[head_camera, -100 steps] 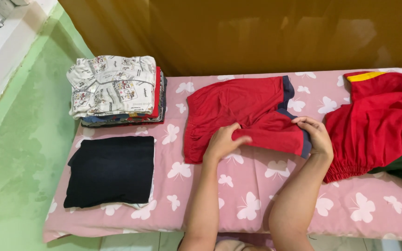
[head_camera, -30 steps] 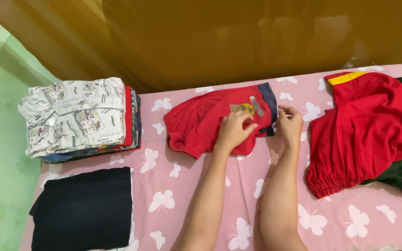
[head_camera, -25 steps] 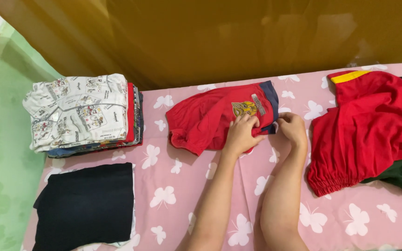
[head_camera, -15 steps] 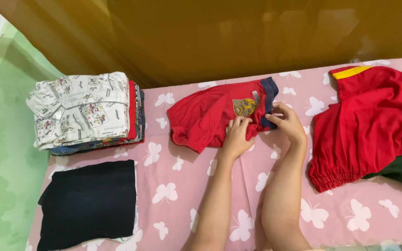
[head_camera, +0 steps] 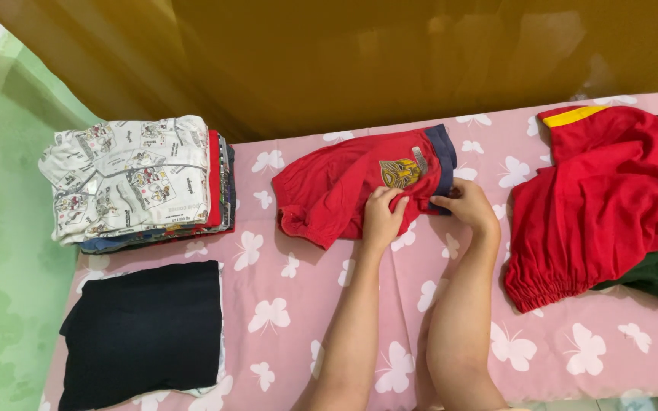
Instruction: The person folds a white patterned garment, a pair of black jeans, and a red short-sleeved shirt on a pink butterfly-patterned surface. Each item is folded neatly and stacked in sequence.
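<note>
A pair of red shorts (head_camera: 336,186) with a navy hem band and a yellow emblem lies folded at the middle of the pink mattress (head_camera: 283,304). My left hand (head_camera: 382,215) pinches the near edge of the shorts below the emblem. My right hand (head_camera: 467,205) grips the navy hem end at the shorts' right side. Both forearms reach in from the bottom of the view.
A stack of folded clothes (head_camera: 135,179) topped by a white printed garment stands at the far left. A folded dark navy garment (head_camera: 146,331) lies in front of it. A heap of red and dark green clothes (head_camera: 611,198) fills the right. A brown curtain hangs behind.
The shorts went from spread out with one leg being folded over to a compact fold with the emblem on top. Both hands have drawn closer together at its near right edge.
</note>
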